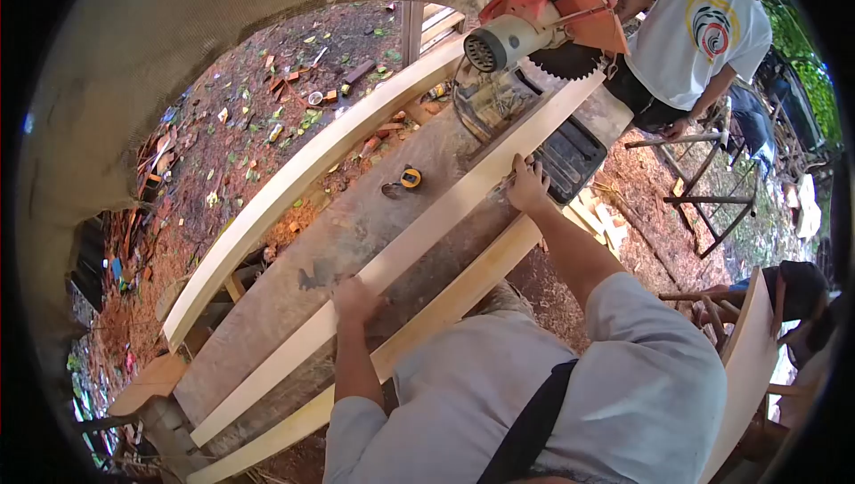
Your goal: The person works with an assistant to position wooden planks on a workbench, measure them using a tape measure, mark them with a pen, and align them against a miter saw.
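A long, pale wooden board (459, 203) lies diagonally across the worn workbench (294, 270), its far end at the toothed blade (570, 63) of an orange miter saw (525, 21). My left hand (354, 299) grips the board around its middle; its fingers look slightly blurred. Closer to the saw, my right hand (530, 186) is closed on the board's near edge, beside a black tray-like part (573, 159). Beyond the board, a yellow and black tape measure (410, 178) rests on the bench.
A curved board (276, 186) runs along the bench's far side; another pale board (463, 279) lies between the bench and my body. A person in a white shirt (708, 30) stands by the saw. Metal stands (708, 201) are at right. Scraps litter the ground (240, 128).
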`<state>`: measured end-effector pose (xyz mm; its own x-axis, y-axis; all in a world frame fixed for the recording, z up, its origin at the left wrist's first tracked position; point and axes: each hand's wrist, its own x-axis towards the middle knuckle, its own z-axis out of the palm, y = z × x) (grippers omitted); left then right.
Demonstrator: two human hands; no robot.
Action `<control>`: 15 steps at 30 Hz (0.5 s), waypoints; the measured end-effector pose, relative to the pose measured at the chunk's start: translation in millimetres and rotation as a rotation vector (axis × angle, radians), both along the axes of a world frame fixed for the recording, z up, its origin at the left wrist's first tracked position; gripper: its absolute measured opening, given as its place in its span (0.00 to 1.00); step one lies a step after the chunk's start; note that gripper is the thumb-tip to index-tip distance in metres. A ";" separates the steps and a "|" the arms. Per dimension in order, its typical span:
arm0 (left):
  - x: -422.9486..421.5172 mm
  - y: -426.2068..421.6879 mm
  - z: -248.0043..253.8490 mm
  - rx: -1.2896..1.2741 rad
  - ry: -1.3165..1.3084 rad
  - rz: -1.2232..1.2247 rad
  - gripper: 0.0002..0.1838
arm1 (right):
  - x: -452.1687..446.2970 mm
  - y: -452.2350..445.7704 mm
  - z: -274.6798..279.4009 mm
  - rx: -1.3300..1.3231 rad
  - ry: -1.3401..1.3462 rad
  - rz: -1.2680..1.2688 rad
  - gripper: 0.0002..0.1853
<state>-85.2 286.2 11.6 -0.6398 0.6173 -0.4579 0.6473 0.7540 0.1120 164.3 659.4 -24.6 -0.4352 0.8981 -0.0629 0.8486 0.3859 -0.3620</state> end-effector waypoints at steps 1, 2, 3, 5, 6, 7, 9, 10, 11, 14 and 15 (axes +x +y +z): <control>-2.4 -3.6 -8.2 0.021 0.023 -0.029 0.33 | 0.5 0.4 -0.6 0.029 0.014 0.012 0.35; -5.2 -6.4 -16.3 0.040 0.048 -0.063 0.33 | 0.1 2.5 -0.8 0.027 0.014 0.017 0.35; -6.4 -10.5 -29.8 0.035 0.048 -0.059 0.33 | -0.5 2.8 1.5 0.047 -0.001 0.013 0.35; -11.3 -21.8 -48.7 0.224 0.168 -0.166 0.32 | 1.8 -10.1 3.1 0.056 -0.007 -0.003 0.34; -11.7 -22.0 -44.7 0.222 0.179 -0.179 0.32 | 3.3 -17.4 4.9 0.067 0.061 0.009 0.34; -9.6 -17.4 -43.3 0.142 0.151 -0.123 0.32 | 4.5 -23.4 7.5 0.084 0.128 0.018 0.33; -11.1 -12.8 -39.3 0.074 0.119 -0.081 0.32 | 10.5 -49.8 -3.4 0.191 0.141 0.090 0.32; -8.3 -13.9 -34.2 0.098 0.143 -0.077 0.33 | 17.5 -66.1 -15.8 0.286 0.135 0.178 0.31; -2.0 -14.1 -30.2 0.124 0.158 -0.072 0.33 | 25.6 -81.5 -29.2 0.188 0.149 0.258 0.30; 5.1 -14.8 -19.7 0.204 0.090 0.012 0.34 | 39.0 -135.3 -4.1 0.035 0.142 0.347 0.29; 7.0 -13.4 -18.7 0.226 0.072 0.003 0.34 | 45.5 -140.7 -1.3 0.053 0.121 0.336 0.29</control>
